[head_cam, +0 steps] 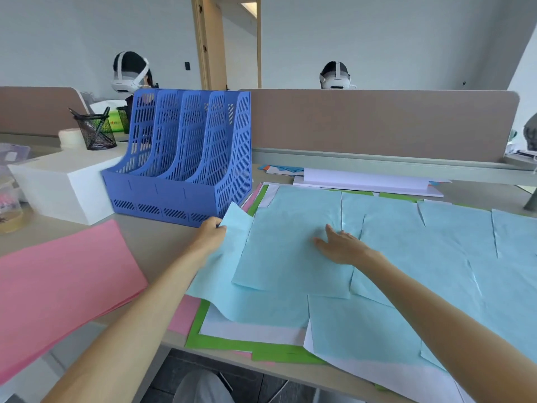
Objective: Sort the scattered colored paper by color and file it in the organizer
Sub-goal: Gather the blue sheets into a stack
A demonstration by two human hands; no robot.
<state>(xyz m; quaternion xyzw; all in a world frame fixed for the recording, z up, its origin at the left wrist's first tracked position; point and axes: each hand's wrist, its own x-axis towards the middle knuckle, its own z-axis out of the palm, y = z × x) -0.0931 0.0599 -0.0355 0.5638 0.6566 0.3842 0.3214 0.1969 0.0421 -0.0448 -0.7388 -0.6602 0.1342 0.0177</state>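
Left hand (pixel 210 232) pinches blue sheet (pixel 229 292) beside organizer (pixel 180 181), pink stack (pixel 58 274) nearby.

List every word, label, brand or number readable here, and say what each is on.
Nothing is legible.
Green box behind the pen cup: orange print, too blurred to read.
Clear box: white label, too small to read.
Plastic cup: pink marks, blurred.
Blue paper, pink paper and organizer: no print visible.

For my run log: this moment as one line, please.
left hand grips blue sheet | right hand flat on blue sheets | pink stack aside
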